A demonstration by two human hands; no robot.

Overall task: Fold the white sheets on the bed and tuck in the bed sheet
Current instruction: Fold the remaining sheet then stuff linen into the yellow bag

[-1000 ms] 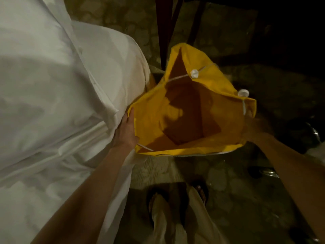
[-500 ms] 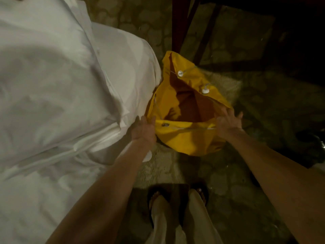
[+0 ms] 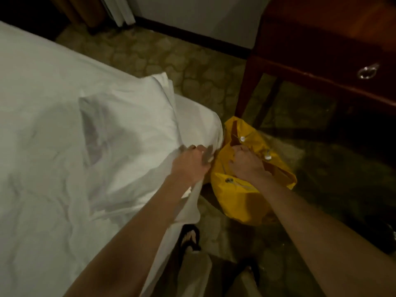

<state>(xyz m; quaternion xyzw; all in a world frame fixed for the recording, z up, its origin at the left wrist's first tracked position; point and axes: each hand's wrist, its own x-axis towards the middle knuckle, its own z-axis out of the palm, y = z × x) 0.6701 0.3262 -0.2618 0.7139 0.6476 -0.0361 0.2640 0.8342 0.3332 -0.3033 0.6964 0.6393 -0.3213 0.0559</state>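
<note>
A bed covered in white sheets (image 3: pixel 53 129) fills the left half of the view. A folded pile of white sheets (image 3: pixel 132 125) lies at the bed's near right corner. My left hand (image 3: pixel 190 163) grips the edge of that white cloth at the corner. A yellow cloth bag (image 3: pixel 242 196) with white toggles sits on the floor right beside the bed. My right hand (image 3: pixel 246 163) is curled on the bag's rim at its mouth, holding the yellow fabric.
A dark wooden desk (image 3: pixel 321 61) with a ring drawer pull (image 3: pixel 368 70) stands at the right, its leg (image 3: pixel 249 82) just behind the bag. Patterned carpet (image 3: pixel 171 56) runs between bed and wall. My sandalled feet (image 3: pixel 190 241) stand by the bed's edge.
The view has tilted up, so the desk and wall show. My left hand left the bag's rim and took hold of the white sheet. My right hand moved inward on the bag's mouth.
</note>
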